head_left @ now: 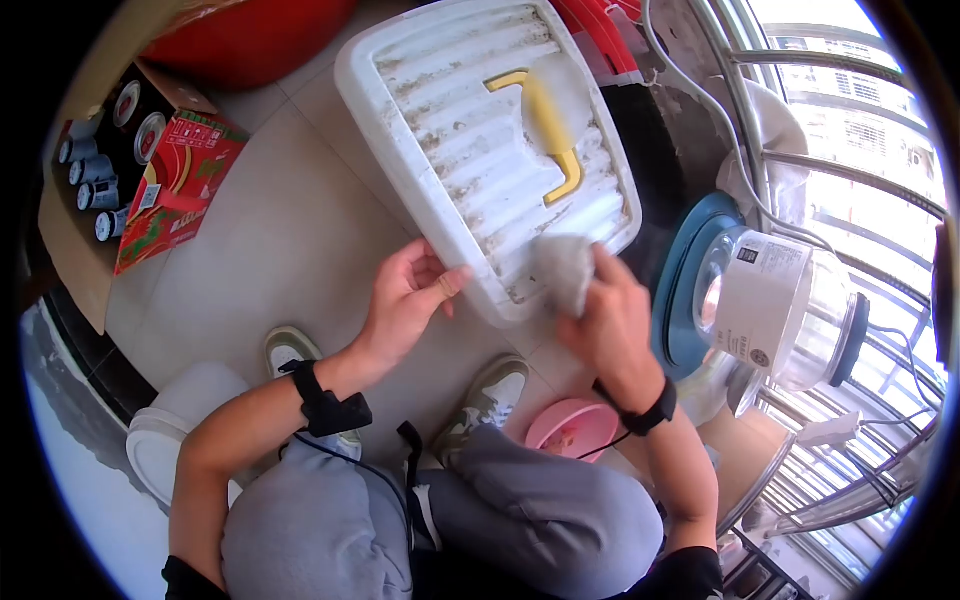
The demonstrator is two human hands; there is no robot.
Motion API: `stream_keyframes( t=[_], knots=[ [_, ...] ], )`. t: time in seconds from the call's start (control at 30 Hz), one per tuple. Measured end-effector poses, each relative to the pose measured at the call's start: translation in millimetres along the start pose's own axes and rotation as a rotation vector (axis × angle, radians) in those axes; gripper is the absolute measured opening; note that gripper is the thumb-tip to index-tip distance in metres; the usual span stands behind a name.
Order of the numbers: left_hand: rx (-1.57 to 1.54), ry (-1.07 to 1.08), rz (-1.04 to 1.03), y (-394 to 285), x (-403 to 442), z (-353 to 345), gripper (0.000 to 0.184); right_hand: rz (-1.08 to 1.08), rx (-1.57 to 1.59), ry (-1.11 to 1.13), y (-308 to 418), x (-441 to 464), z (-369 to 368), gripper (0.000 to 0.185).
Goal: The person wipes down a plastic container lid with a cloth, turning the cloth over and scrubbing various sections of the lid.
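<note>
Fingers of the right hand pinch a grey-white cloth at five o'clock on the ribbed white plastic lid at twelve, left hand half-open at its seven-o'clock side, ribs seemingly cleaner toward three, brown grime left toward nine

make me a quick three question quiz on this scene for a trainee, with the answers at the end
1. Multiple choice: Which hand holds the cloth?
A) the left hand
B) the right hand
C) both hands

2. True or false: The handle on the white lid is yellow.

3. Fill in the colour: The bowl on the floor is ____.

Key:
1. B
2. True
3. pink
</note>
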State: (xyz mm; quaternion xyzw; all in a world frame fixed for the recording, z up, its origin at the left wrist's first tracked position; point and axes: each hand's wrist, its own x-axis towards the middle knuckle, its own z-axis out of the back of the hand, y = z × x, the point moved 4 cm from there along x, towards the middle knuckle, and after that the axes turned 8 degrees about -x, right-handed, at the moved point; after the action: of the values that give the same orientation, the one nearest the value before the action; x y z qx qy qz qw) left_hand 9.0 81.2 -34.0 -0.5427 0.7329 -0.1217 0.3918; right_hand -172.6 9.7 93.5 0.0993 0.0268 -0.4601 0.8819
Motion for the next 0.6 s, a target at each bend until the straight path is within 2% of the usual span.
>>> stream_keyframes(
  t=[0.1, 0.2, 0.27, 0.33, 0.4, 0.47, 0.53, 0.6],
  knots=[
    [0.005, -0.006, 0.007, 1, -1, 0, 0.029, -0.104, -0.034, -0.087, -12, 6, -2, 0.051],
    [0.014, -0.02, 0.0, 1, -1, -2, 0.029, -0.113, 0.006, 0.084, 23, -2, -10, 0.051],
    [0.017, -0.022, -0.007, 0, 0, -1, 0.029, 0.014, 0.074, 0.121, 44, -11, -13, 0.048],
    [0.014, -0.011, -0.009, -1, -1, 0, 0.028, 0.011, 0.158, 0.158, 36, -12, -12, 0.051],
    [0.01, -0.006, -0.008, -3, 1, 0, 0.027, 0.048, 0.05, 0.077, 17, -5, -5, 0.052],
    [0.001, -0.01, 0.001, 0, -3, -2, 0.026, -0.14, -0.075, -0.089, -7, 0, -1, 0.048],
    [-0.005, -0.018, -0.007, 0, -1, -2, 0.026, -0.275, -0.126, -0.116, -15, 3, -6, 0.047],
    [0.002, -0.025, -0.009, 0, 0, 0, 0.027, -0.242, -0.074, -0.104, 8, 2, -8, 0.046]
  ],
)
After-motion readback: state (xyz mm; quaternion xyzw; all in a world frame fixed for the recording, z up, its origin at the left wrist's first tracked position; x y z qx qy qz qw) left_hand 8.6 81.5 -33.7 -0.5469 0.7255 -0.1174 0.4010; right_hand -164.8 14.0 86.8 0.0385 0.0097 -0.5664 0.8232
